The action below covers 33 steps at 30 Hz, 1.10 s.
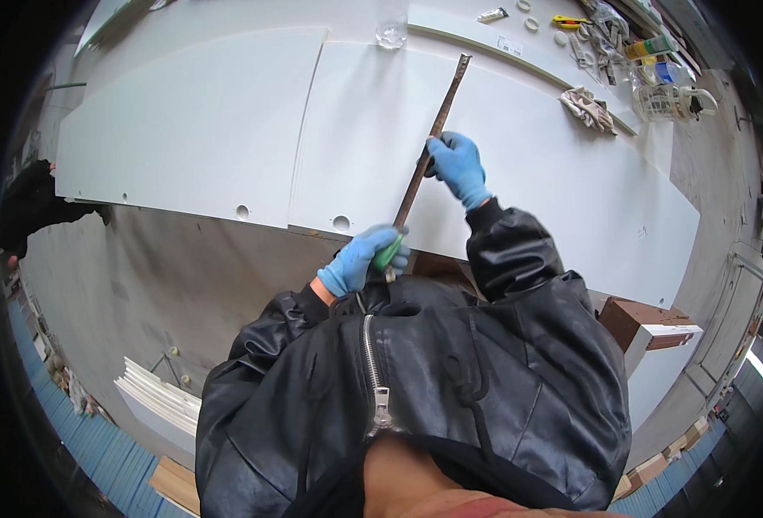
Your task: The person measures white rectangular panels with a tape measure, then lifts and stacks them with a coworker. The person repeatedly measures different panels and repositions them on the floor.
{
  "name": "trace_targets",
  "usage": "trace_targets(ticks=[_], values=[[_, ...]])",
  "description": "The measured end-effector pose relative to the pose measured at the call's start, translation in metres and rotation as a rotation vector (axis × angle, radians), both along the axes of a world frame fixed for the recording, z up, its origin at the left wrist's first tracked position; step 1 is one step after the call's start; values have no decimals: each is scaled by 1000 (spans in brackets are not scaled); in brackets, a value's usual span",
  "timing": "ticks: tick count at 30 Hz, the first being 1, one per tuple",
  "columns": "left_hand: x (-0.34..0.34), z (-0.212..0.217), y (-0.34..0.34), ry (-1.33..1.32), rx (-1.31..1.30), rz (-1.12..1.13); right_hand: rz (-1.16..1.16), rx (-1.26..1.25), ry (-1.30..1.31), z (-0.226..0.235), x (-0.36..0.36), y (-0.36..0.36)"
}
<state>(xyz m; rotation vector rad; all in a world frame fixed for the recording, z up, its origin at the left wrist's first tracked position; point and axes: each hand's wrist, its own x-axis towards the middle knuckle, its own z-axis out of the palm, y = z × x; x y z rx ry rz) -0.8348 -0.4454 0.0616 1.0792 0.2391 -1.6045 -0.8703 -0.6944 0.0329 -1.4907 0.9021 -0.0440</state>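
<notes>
A long, dark, rusty-looking metal bar slants over the white panel and points away from me to the right. My left hand, in a blue glove with dark fingertips, is closed round its near end, by a green handle. Whether handle and bar are one piece, I cannot tell. Farther along, my right hand, gloved alike, has its fingers wrapped about the bar's middle. The far tip lies over the panel and looks slightly widened.
Another white panel adjoins on the left. A clear bottle stands beyond. Crumpled work gloves, a yellow cutter knife and a clear jug are at far right. Someone in dark clothing is at the left edge.
</notes>
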Motion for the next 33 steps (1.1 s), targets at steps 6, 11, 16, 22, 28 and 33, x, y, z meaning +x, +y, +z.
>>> trace_targets(ticks=[6,11,16,22,28,33], values=[[-34,-9,-16,-107,126,100,190,-54,191,-31,17,-49],[-64,-10,-24,-99,125,109,279,-143,294,-51,28,-71],[-77,-34,-15,-27,211,181,266,-116,233,-55,26,-69],[-86,-48,-7,-8,161,222,303,-199,294,-54,28,-67],[-93,-48,4,14,199,246,262,-187,324,-56,31,-68],[-96,-58,12,18,164,307,253,-214,338,-61,30,-67]])
